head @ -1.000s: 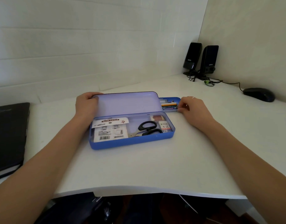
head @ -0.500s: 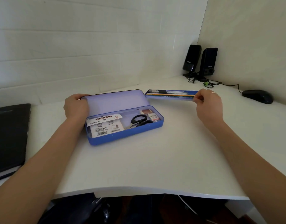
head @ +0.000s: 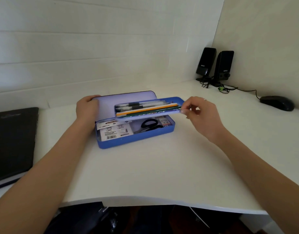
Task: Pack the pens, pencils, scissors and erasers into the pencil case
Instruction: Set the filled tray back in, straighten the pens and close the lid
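A blue metal pencil case point(head: 135, 141) lies open on the white desk, its lid point(head: 126, 100) raised at the back. Inside lie black-handled scissors point(head: 148, 125), packaged erasers point(head: 114, 131) and a small lead box point(head: 165, 123). My left hand point(head: 87, 107) grips the lid's left edge. My right hand point(head: 202, 114) pinches the right end of a blue inner tray point(head: 176, 100), which hovers tilted over the case's back half. The tray carries several pens and pencils point(head: 147, 107), one orange.
A black laptop or folder point(head: 13, 142) lies at the left edge. Two black speakers point(head: 214, 66) with cables stand in the back right corner, a black mouse point(head: 277, 103) beside them. The desk's front edge curves near my body.
My right hand has carried the tray of pens and pencils leftwards from behind the case until it hangs over the open case. My left hand still holds the lid.
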Tool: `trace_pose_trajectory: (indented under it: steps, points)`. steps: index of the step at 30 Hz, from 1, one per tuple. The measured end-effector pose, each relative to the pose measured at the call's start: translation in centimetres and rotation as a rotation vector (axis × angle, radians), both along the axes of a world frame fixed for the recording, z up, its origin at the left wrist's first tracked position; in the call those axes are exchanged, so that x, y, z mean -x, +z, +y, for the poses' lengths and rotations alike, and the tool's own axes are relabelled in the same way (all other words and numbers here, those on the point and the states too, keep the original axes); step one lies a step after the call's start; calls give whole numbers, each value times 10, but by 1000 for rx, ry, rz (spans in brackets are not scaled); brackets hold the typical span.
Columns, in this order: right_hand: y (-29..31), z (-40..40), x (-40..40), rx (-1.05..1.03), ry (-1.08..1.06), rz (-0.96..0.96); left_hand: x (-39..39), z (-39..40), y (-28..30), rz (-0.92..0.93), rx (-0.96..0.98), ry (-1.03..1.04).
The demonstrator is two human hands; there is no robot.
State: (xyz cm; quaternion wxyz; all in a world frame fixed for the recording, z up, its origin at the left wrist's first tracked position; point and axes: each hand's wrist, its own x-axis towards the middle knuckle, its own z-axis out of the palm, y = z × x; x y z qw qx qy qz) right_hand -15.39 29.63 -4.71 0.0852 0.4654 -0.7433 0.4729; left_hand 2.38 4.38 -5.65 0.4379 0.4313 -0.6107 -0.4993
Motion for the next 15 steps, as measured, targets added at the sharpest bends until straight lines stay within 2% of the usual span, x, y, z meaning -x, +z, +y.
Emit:
trace_pose_trajectory:
  steps: [5,11,15]
  points:
    - [0,-2,-21,-99,162,46,3,0,4,200,-232,-38]
    - [3,3,-20,-268,298,-7,5,9,4,335,-274,-121]
    - [2,5,-18,-262,297,-67,10,17,4,291,-299,-211]
